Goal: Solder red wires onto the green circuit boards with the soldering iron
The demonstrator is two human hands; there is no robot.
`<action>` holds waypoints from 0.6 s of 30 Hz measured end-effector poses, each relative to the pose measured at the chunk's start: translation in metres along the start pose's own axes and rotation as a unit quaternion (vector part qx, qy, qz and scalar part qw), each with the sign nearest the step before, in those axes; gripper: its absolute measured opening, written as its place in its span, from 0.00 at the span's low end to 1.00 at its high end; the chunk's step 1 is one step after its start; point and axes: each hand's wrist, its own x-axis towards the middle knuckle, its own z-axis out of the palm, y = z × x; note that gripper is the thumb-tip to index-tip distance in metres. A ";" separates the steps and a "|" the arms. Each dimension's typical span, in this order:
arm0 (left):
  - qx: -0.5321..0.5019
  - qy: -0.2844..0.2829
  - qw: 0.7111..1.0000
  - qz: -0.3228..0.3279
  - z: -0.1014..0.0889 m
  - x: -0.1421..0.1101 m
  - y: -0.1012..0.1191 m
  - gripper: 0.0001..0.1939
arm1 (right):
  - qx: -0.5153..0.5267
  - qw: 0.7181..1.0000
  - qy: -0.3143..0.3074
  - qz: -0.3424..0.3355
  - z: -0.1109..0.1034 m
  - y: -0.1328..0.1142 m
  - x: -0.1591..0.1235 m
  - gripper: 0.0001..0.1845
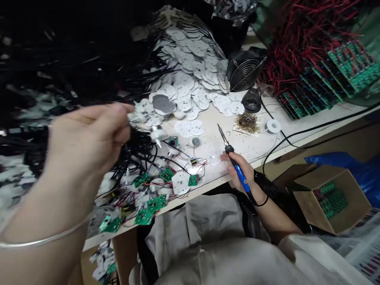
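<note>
Right hand closed around blue soldering iron; left hand raised at frame left, fingers pinched above black cables, hold unclear.

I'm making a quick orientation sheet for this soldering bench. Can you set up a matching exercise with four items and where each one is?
Items:
1. Soldering iron
2. Small wire spool
3. Lower-right green circuit boards
4. Round caged fan

Places:
A. Inside an open cardboard box, off the bench
B. Gripped in the right hand
C. Beside the heap of white perforated plates
D. On the bench, right of the brown-flecked pad

Pairs: 1-B, 2-D, 3-A, 4-C
</note>
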 end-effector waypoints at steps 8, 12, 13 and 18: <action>0.081 -0.254 0.963 0.033 0.067 -0.015 -0.003 0.16 | 0.037 0.943 0.225 0.243 -0.053 0.029 0.028 0.16; 0.070 -0.305 0.949 0.049 0.076 -0.030 -0.019 0.20 | 0.048 0.937 0.239 0.250 -0.059 0.046 0.038 0.20; 0.068 -0.311 0.947 0.049 0.078 -0.034 -0.021 0.21 | 0.046 0.938 0.238 0.248 -0.058 0.047 0.038 0.20; 0.069 -0.260 0.961 0.062 0.085 -0.049 -0.016 0.12 | 0.033 0.943 0.227 0.242 -0.056 0.046 0.038 0.20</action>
